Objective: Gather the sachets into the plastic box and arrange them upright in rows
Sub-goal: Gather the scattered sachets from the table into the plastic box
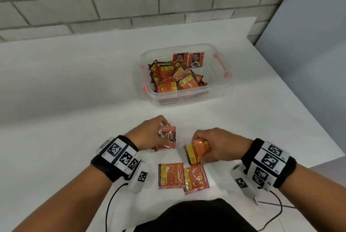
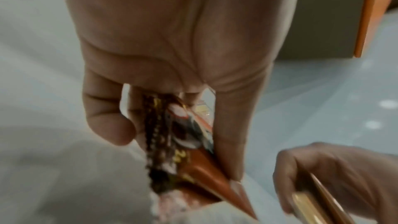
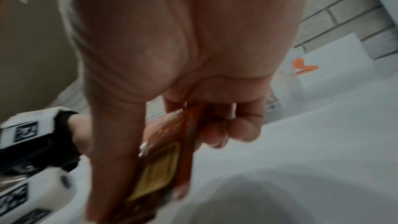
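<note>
A clear plastic box [image 1: 164,98] with orange clips stands mid-table, holding a loose heap of orange sachets [image 1: 174,78]; two sachets [image 1: 189,59] lean upright against its far wall. My left hand [image 1: 149,134] grips a small stack of sachets [image 1: 167,139], seen close in the left wrist view as sachets [image 2: 183,151] pinched between thumb and fingers. My right hand [image 1: 215,147] holds another bunch of sachets [image 1: 196,150], the same sachets [image 3: 165,156] showing edge-on in the right wrist view. Two sachets [image 1: 182,176] lie flat on the table near me.
The white table [image 1: 74,91] ends at a grey brick wall [image 1: 112,3] behind and drops off along its right edge [image 1: 299,112]. Cables from the wrist cameras hang near my body.
</note>
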Demonstrator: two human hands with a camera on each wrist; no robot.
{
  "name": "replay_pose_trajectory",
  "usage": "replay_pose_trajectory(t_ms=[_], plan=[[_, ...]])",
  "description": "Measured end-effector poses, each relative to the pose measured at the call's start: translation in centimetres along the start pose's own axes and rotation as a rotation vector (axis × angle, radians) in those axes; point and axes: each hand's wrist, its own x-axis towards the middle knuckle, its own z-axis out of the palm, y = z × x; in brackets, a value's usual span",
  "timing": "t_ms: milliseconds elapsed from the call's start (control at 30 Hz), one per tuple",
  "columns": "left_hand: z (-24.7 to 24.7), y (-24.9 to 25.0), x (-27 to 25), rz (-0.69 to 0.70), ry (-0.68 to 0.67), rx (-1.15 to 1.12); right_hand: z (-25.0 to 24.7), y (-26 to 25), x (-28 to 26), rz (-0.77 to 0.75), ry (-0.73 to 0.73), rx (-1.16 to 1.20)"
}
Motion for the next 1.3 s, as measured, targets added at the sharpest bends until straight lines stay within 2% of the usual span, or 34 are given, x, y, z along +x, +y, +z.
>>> replay_pose_trajectory(t_ms=[100, 200, 267, 367, 467, 667, 800, 933, 1067, 1167, 1300], plan=[[1.1, 0.9, -1.1, 0.08, -0.216, 0.042, 1.8, -0.5, -0.6, -0.045, -0.152, -0.048], [3.5, 1.4, -1.5, 0.153, -0.353, 0.318, 3.4, -0.4, -0.6, -0.074, -0.155, -0.168], [4.7, 1.4, -1.7, 0.195, -0.335, 0.438, 3.8, -0.3, -0.5, -0.105, -0.13, -0.234], [5.6, 1.6, -1.8, 0.183, -0.31, 0.543, 4.0, -0.1, -0.1, -0.131, -0.107, -0.308], [5.5, 1.8, -1.6, 0.191, -0.301, 0.57, 4.0, -0.2, 0.3, -0.113, -0.113, -0.362], [3.8, 1.4, -0.5, 0.144, -0.261, 0.345, 3.0, 0.1, 0.7, -0.056, -0.03, -0.205], [3.0, 1.3, 0.3, 0.126, -0.226, 0.214, 2.0, 0.9, 1.0, 0.028, 0.031, -0.001], [1.9, 0.9, 0.7, 0.111, -0.146, 0.112, 0.9, 1.7, 1.1, 0.068, 0.091, 0.128], [-0.6, 2.0, 0.1, 0.169, -0.005, -0.045, -1.9, 1.6, 0.3, 0.033, 0.213, 0.286], [-3.8, 4.0, -0.2, 0.212, 0.212, -0.217, -5.6, 0.9, -0.3, 0.026, 0.395, 0.436], [-8.7, 6.3, 1.9, 0.188, 0.549, -0.386, -11.3, 0.4, 1.3, 0.082, 0.663, 0.609]])
